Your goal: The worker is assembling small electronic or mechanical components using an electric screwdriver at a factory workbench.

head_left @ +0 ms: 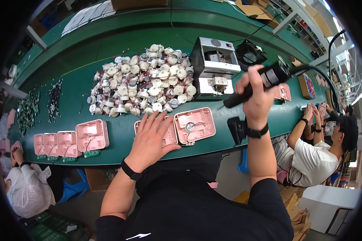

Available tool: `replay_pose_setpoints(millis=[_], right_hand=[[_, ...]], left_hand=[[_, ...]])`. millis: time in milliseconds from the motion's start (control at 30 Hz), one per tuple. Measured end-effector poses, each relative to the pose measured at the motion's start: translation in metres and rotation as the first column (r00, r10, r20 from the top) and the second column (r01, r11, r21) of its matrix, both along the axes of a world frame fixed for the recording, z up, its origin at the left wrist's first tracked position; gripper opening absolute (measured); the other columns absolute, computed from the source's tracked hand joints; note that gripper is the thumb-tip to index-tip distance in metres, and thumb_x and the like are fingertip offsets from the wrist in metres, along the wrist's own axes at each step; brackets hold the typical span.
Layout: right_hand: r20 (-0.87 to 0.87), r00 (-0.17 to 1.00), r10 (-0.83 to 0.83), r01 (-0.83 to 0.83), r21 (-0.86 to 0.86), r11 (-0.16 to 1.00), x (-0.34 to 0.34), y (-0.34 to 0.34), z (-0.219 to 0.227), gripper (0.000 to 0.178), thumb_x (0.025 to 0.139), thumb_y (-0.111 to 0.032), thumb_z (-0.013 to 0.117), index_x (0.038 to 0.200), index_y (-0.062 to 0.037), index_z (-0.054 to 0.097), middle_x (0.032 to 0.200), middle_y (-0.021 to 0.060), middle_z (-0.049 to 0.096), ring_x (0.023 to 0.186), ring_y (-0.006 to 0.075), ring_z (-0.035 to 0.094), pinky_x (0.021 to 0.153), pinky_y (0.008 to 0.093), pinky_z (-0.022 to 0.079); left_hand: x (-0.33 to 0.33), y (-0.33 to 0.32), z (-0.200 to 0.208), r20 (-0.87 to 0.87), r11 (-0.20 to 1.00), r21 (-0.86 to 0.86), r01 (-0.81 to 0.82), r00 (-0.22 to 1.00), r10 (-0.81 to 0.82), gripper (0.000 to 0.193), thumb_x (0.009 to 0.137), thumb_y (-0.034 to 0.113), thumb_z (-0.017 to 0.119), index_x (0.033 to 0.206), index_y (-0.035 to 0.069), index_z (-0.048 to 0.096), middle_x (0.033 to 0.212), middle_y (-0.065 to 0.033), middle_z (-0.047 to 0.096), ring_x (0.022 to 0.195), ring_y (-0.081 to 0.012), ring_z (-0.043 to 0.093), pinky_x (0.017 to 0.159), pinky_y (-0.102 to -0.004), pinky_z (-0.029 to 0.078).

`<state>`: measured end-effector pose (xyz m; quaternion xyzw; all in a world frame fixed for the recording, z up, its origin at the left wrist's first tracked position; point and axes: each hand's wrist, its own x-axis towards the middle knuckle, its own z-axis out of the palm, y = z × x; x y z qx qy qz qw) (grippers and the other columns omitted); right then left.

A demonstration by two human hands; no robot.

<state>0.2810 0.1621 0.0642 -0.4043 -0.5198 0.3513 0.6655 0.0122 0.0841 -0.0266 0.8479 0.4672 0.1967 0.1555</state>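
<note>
Right hand is closed tight around a black corded tool, up above the bench. Left hand is spread flat over a pink case, not clutching anything I can see. Just right of that, another open case has wires running loose off a round metal part, so a sloppy tool swing could snag them.

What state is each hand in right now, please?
Left hand: open, spread over a pink, rectangular plastic casing.
Right hand: closed, holding a black, cylindrical corded tool.
</note>
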Motion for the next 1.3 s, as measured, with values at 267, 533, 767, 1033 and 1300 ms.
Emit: replay_pose_setpoints(millis=[267,533,767,1033,1300], right_hand=[[-0.168,0.917,0.363,-0.365,0.02,0.931,-0.051,-0.076,-0.023,0.029,0.09,-0.021,0.063,0.103,-0.0069,0.04,0.068,0.0055,0.048,0.053,0.0155,0.047,0.054,0.0323,0.045],[-0.076,0.902,0.425,-0.427,-0.005,0.904,-0.071,-0.074,-0.039,0.038,0.087,-0.024,0.067,0.104,-0.0075,0.038,0.071,0.007,0.051,0.058,0.0157,0.049,0.057,0.0319,0.046],[-0.044,0.89,0.454,-0.455,-0.022,0.89,-0.072,-0.07,-0.052,0.035,0.087,-0.014,0.066,0.104,-0.0059,0.038,0.074,0.0079,0.054,0.063,0.0154,0.053,0.062,0.0312,0.048],[0.139,0.893,0.428,-0.428,-0.035,0.903,-0.076,-0.07,-0.063,0.034,0.086,-0.013,0.067,0.102,-0.0051,0.039,0.071,0.0068,0.055,0.063,0.0136,0.053,0.062,0.029,0.048],[-0.048,0.891,0.452,-0.453,-0.015,0.892,-0.072,-0.063,-0.066,0.032,0.079,0.001,0.069,0.1,0.0013,0.044,0.071,0.0063,0.062,0.065,0.0077,0.058,0.062,0.024,0.05]], left_hand=[[0.004,0.001,-0.003,0.001,0.998,-0.066,0.021,1.0,-0.021,0.083,0.071,0.031,0.081,0.141,0.01,0.042,0.138,-0.0179,0.046,0.133,-0.0352,0.039,0.114,-0.0527,0.024],[0.01,0.001,-0.007,0.02,0.998,-0.023,0.052,0.998,-0.052,0.079,0.069,0.027,0.082,0.138,0.015,0.047,0.138,-0.0184,0.045,0.131,-0.0359,0.04,0.112,-0.0542,0.026],[0.009,0.0,-0.013,0.064,0.998,-0.015,0.054,0.997,-0.053,0.076,0.069,0.024,0.082,0.137,0.017,0.049,0.136,-0.0176,0.045,0.129,-0.0361,0.041,0.111,-0.0548,0.028],[0.008,-0.001,-0.016,0.098,0.999,-0.012,0.042,0.994,-0.041,0.075,0.068,0.024,0.082,0.136,0.016,0.049,0.137,-0.0179,0.045,0.13,-0.0362,0.041,0.111,-0.0556,0.028],[0.006,-0.003,-0.009,0.13,0.999,0.001,0.053,0.99,-0.053,0.07,0.069,0.025,0.082,0.131,0.012,0.053,0.136,-0.0187,0.046,0.129,-0.0353,0.042,0.112,-0.0519,0.027]])
